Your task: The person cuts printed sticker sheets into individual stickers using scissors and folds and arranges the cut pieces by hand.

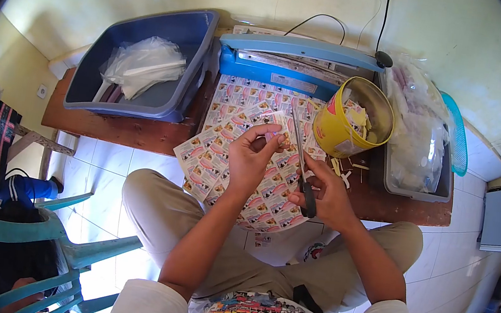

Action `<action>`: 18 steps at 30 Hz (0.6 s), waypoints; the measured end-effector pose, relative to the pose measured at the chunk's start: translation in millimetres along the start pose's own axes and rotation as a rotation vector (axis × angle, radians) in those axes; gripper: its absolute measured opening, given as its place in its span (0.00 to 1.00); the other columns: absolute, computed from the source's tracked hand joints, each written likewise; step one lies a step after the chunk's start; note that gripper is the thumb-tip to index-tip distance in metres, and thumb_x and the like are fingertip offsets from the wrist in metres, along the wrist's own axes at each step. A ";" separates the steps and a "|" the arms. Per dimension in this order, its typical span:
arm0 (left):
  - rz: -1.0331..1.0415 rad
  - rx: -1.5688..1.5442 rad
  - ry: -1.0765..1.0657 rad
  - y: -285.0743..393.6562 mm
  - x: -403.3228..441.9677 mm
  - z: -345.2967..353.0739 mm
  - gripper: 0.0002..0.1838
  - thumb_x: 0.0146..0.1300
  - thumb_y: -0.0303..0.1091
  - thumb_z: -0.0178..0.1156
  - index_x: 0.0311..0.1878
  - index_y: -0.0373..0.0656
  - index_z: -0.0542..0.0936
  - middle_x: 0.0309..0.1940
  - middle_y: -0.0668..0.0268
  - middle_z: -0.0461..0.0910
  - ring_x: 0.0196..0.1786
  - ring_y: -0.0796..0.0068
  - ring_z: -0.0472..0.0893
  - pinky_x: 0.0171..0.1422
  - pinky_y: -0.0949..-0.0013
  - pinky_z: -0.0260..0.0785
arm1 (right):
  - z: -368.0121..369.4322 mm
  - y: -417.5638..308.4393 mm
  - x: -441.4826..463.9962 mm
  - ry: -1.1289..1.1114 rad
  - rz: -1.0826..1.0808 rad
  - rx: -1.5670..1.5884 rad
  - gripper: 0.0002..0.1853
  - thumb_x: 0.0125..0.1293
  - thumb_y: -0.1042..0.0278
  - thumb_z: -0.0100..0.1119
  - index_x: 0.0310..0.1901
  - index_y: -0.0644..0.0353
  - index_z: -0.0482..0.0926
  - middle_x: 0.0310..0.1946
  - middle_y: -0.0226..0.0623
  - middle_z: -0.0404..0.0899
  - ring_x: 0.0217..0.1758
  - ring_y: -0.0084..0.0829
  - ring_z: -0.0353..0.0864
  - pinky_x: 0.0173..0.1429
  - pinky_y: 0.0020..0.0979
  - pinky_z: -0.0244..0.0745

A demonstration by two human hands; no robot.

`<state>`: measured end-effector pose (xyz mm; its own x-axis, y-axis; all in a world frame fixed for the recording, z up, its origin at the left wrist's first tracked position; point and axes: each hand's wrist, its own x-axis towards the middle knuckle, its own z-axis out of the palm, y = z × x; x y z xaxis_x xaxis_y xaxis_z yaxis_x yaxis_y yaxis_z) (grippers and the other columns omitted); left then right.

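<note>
My left hand (pixel 252 157) is closed in a pinch over the printed sheets. Between its thumb and fingertips is a small piece of printed paper (pixel 284 142), mostly hidden by the fingers. My right hand (pixel 327 195) grips scissors (pixel 300 144) with black handles. Their long metal blades point away from me, just right of my left fingertips. Beneath both hands lie several sheets of printed labels (pixel 216 152), overlapping and reaching over the table's front edge.
A blue heat sealer (pixel 268 73) stands at the back. Beside it is a yellow tin (pixel 334 126) of paper scraps. A blue-grey bin (pixel 182 97) with plastic bags is left; a grey tray (pixel 415 192) of filled bags is right. A green chair (pixel 102 251) stands lower left, near a person's leg (pixel 31 189).
</note>
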<state>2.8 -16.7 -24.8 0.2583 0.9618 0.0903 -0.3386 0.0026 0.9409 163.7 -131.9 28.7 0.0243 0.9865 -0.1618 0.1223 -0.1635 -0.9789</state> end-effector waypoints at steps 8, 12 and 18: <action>-0.039 -0.035 -0.013 1.2 3.8 7.2 0.13 0.71 0.19 0.66 0.56 0.27 0.81 0.42 0.55 0.88 0.43 0.67 0.90 0.52 0.67 0.87 | -1.5 8.1 -2.2 -0.052 -0.026 0.009 0.51 0.58 0.70 0.83 0.80 0.65 0.62 0.58 0.38 0.73 0.48 0.23 0.82 0.52 0.26 0.86; -0.039 -0.034 -0.007 1.6 4.3 8.7 0.13 0.71 0.19 0.66 0.56 0.27 0.81 0.42 0.55 0.88 0.43 0.67 0.90 0.52 0.67 0.87 | -2.1 8.9 -2.0 -0.051 -0.032 0.022 0.51 0.58 0.70 0.83 0.80 0.64 0.62 0.58 0.37 0.73 0.48 0.23 0.82 0.52 0.26 0.86; -0.024 -0.010 -0.012 1.8 3.8 8.2 0.13 0.70 0.19 0.67 0.56 0.27 0.82 0.42 0.55 0.88 0.43 0.69 0.90 0.52 0.67 0.87 | -2.0 8.1 -1.3 -0.054 -0.035 -0.015 0.51 0.58 0.69 0.83 0.80 0.64 0.62 0.57 0.36 0.73 0.49 0.23 0.81 0.52 0.26 0.86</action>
<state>10.6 -15.3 -20.1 0.2775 0.9581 0.0713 -0.3407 0.0288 0.9397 166.5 -134.5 21.2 -0.0333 0.9904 -0.1345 0.1372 -0.1288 -0.9821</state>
